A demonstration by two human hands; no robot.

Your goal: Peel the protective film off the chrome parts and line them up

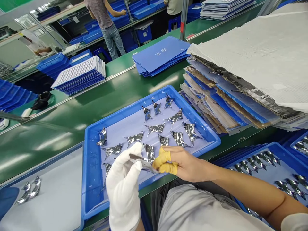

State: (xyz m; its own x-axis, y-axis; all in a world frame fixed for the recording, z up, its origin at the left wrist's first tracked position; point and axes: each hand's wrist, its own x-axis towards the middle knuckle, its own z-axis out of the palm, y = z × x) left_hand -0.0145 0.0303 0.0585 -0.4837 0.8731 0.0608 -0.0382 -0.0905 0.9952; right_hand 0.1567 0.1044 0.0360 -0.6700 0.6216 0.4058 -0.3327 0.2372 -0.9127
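Your white-gloved left hand (124,189) hid one end of the thin chrome-plated piece (143,163) you pinched, standing co-worker (106,19) was cropped at the shoulders, characters on the blue corrugated sheet (160,53) were unreadably small.

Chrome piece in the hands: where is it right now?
Head view, low centre: the chrome piece is pinched between the white-gloved left hand and the yellow-capped fingertips of the right hand, over the near edge of the blue tray.
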